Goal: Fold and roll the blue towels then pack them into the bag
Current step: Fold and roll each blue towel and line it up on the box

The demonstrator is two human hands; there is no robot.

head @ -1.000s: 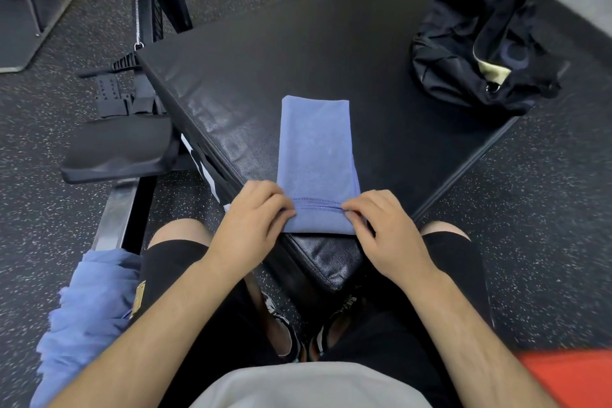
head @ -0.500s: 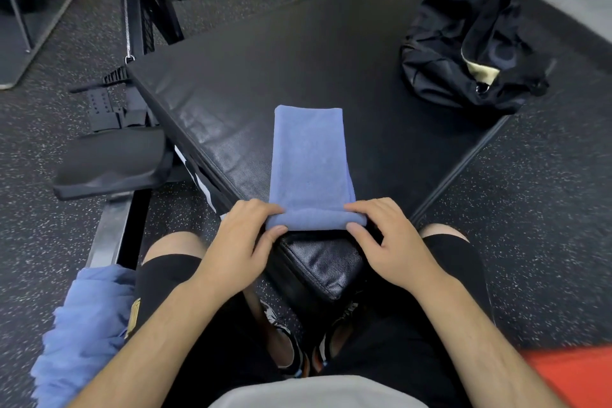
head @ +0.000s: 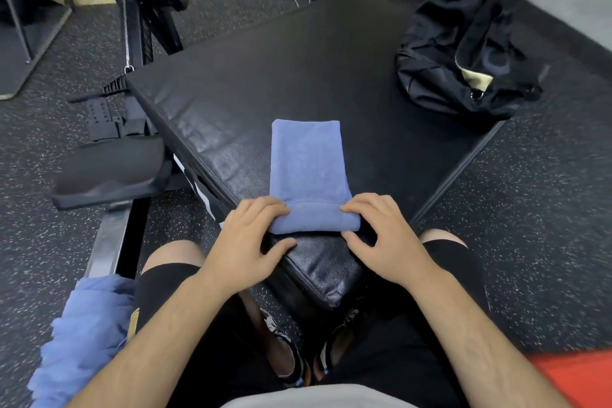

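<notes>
A blue towel [head: 308, 162], folded into a long narrow strip, lies on the black padded platform [head: 298, 69]. Its near end is turned into a thick roll at the platform's front corner. My left hand [head: 248, 238] grips the roll's left end, fingers over the top and thumb on the near side. My right hand [head: 381, 235] grips the right end the same way. The black bag [head: 457, 53] sits open at the platform's far right corner, well apart from both hands.
A heap of more blue towels [head: 82, 338] lies by my left thigh. A black padded seat on a metal rail [head: 106, 172] stands left of the platform. Gym machines line the far wall. Something red [head: 576, 374] shows at the bottom right.
The near end of the towel has been turned over into a thicker roll, and both hands have shifted slightly forward with it. The flat part of the strip is shorter.
</notes>
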